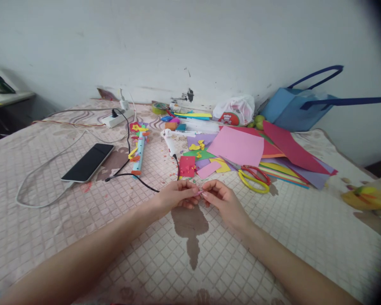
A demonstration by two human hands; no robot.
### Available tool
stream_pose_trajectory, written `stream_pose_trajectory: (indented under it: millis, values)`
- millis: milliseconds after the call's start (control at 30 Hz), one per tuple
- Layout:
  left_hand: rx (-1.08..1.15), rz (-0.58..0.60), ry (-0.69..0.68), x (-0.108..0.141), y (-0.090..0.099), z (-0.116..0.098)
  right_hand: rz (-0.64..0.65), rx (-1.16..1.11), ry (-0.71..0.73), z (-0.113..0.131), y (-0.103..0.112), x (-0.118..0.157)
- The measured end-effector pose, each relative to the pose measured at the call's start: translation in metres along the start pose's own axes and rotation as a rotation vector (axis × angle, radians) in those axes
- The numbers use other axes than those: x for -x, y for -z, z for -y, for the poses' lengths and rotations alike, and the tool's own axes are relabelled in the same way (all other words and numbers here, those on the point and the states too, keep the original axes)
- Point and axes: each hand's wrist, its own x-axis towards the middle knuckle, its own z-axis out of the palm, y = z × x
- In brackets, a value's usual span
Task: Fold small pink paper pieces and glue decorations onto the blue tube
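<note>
Both forearms (92,250) are extended from the lower corners over a patterned tablecloth (130,279), and the hands are brought almost together at the centre. A small pink piece (200,192) is held between them, just above the cloth; its exact shape is largely concealed by the fingers. By the left hand (179,195) it is pinched between thumb and forefinger, the other fingers being curled beneath. Its opposite end is pinched by the thumb and forefinger of the right hand (220,198).

Just beyond the hands, a red card (186,165) is seen, scattered with small scraps. Behind it and to its left is placed a white glue gun (169,144), to whose near end a black cable (178,163) is joined. Farther left are found a light blue strip (140,148), decorated with coloured pieces, and a dark-screened phone (89,163), to which a white cable (44,206) is attached. A power strip (117,119) is situated behind these.

To the right of the red card, a pink sheet (236,146) is laid over other coloured papers, and scissors with red and yellow handles (254,185) are set at their near edge. A large red sheet (295,148) is spread farther right. Along the wall (165,46) are arranged a roll of tape (159,109), a white plastic bag (236,111) and a blue bag (294,110) with dark blue handles.
</note>
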Motion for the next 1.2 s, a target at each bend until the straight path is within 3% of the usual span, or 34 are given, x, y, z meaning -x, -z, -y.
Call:
stream_pose_trajectory:
  millis: [300,767,1200]
  values:
    - [0.003,0.014,-0.011,-0.0006,0.0006,0.0007,-0.021,-0.018,-0.003,-0.0032,0.0007,-0.0001]
    - [0.05,-0.098,-0.027,-0.0003,-0.0017,0.0007,-0.049,0.015,0.046,-0.0003,-0.0007,0.0013]
    - [-0.039,-0.053,-0.034,0.0006,-0.0037,0.0002,-0.009,0.066,0.075,0.0003,0.0,0.0008]
